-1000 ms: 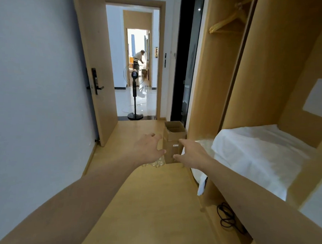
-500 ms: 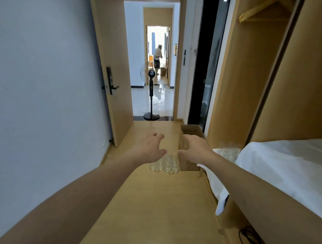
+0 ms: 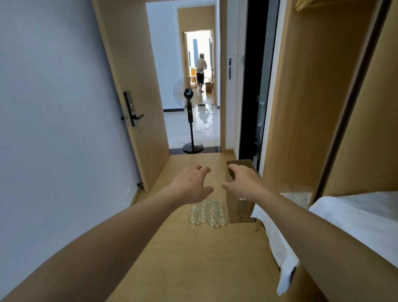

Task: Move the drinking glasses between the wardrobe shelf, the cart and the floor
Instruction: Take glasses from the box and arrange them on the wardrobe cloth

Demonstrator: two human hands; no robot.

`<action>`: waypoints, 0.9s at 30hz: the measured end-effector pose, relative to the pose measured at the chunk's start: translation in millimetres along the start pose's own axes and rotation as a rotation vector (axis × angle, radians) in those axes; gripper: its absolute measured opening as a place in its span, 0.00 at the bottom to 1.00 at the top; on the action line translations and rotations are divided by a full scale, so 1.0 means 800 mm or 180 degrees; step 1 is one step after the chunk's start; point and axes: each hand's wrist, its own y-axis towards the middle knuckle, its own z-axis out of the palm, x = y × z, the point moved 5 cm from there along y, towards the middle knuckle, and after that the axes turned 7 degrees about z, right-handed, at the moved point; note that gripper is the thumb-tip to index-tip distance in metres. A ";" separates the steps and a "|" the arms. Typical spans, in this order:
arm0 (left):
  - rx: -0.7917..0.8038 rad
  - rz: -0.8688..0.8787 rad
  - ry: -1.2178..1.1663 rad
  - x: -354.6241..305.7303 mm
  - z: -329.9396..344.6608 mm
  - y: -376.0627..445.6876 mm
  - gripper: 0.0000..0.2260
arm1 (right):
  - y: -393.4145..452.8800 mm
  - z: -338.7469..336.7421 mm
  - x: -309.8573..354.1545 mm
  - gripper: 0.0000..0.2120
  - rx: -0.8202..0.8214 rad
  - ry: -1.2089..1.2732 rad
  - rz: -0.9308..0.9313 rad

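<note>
Several clear drinking glasses (image 3: 207, 214) stand in a tight cluster on the wooden floor (image 3: 200, 265), beside a tall cardboard box (image 3: 240, 209). More glasses (image 3: 297, 195) sit on the white-covered wardrobe shelf (image 3: 361, 222) at the right. Both arms reach forward above the floor cluster. My left hand (image 3: 193, 184) hovers with fingers spread and loosely bent, holding nothing. My right hand (image 3: 243, 183) is stretched out in front of the box, fingers relaxed, also empty.
An open wooden door (image 3: 132, 91) stands at the left along the white wall. A pedestal fan (image 3: 190, 118) stands in the doorway, and a person (image 3: 201, 71) is in a far room. The wardrobe side panel (image 3: 309, 98) rises at the right.
The view has shifted so the floor glasses show more fully below my hands. Both hands stay extended and empty, spreading slightly apart.
</note>
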 end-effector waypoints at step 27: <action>0.0082 0.0886 -0.0506 0.090 0.061 0.357 0.28 | 0.280 0.032 -0.095 0.30 -0.0144 0.0179 0.1079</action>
